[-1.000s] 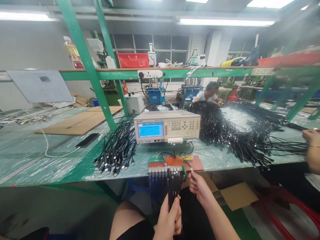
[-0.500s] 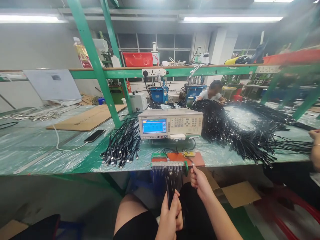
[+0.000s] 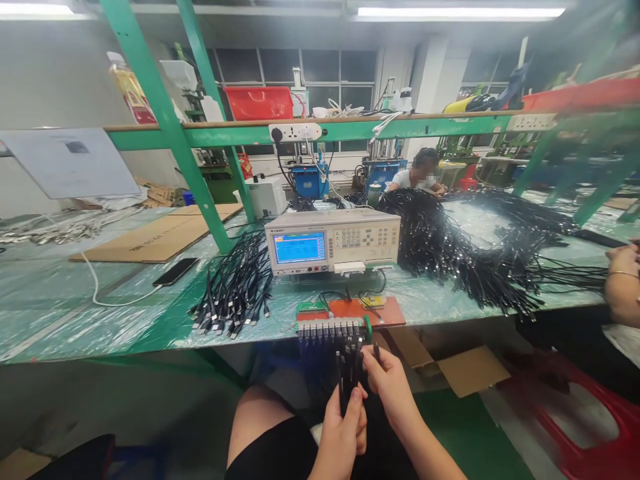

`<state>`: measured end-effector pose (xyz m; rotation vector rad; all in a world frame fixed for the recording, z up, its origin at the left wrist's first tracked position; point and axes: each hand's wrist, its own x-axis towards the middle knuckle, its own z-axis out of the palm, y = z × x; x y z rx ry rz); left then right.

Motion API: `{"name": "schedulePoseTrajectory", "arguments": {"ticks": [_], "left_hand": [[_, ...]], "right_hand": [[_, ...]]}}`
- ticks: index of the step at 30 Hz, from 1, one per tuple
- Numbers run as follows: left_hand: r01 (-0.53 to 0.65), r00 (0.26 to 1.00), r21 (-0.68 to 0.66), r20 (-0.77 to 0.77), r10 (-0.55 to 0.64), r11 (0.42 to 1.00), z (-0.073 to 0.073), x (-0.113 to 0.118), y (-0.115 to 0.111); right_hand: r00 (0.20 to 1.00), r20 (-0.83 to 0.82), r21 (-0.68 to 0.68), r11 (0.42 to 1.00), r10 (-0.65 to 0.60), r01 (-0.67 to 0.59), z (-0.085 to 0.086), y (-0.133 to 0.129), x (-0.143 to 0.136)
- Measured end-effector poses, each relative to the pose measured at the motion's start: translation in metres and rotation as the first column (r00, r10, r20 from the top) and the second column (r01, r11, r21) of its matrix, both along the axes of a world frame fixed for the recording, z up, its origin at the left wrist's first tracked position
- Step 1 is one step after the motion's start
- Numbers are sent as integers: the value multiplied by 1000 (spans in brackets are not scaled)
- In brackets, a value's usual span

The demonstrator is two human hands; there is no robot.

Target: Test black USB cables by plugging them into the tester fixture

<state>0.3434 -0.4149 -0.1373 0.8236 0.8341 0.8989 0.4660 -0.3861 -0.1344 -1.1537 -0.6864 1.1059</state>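
Note:
My left hand (image 3: 345, 423) is closed around a bundle of black cables (image 3: 350, 370) over my lap, their plug ends pointing up. Right beside the bundle, my right hand (image 3: 390, 380) has its fingers pinched together, and a black cable plug (image 3: 377, 352) pokes up from them. Just above both hands, at the table's front edge, is a test fixture (image 3: 330, 329) with a row of sockets and dark plugs along it. Behind that stands a beige bench tester (image 3: 335, 243) with a lit blue screen.
Loose black cables (image 3: 233, 287) lie left of the tester, and a large heap of black cables (image 3: 430, 233) lies to its right. A phone (image 3: 176, 271) and flat cardboard (image 3: 155, 239) are on the left. Another person's hand (image 3: 623, 277) is at the right edge, near a red stool (image 3: 590, 427).
My right hand has moved left from the fixture's right end to the cable bundle, with a plug now showing at its fingers. The left hand keeps its hold. The view has shifted slightly.

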Motion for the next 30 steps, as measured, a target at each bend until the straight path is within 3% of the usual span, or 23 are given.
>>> {"name": "schedulePoseTrajectory", "arguments": {"ticks": [3, 6, 14, 20, 26, 30], "left_hand": [[6, 999, -7, -43, -7, 1000, -4, 2, 2], [-12, 997, -20, -75, 11, 1000, -7, 3, 5], [-91, 993, -95, -85, 83, 991, -11, 3, 10], [-221, 975, -45, -48, 218, 974, -9, 2, 14], [-258, 965, -34, -50, 256, 966, -7, 2, 21], [-273, 955, 42, -109, 276, 961, -3, 3, 26]], "right_hand": [[1000, -19, -8, 1000, -12, 12, 8, 1, -2], [990, -138, -14, 1000, 24, -26, 12, 1, -5], [966, -240, -71, 991, 96, -116, 12, 2, -9], [906, -404, -8, 990, 128, -143, 10, 7, -12], [896, -443, 0, 999, 41, -46, -2, 15, -17], [944, -318, -7, 996, -85, 88, -14, 18, -12]]}}
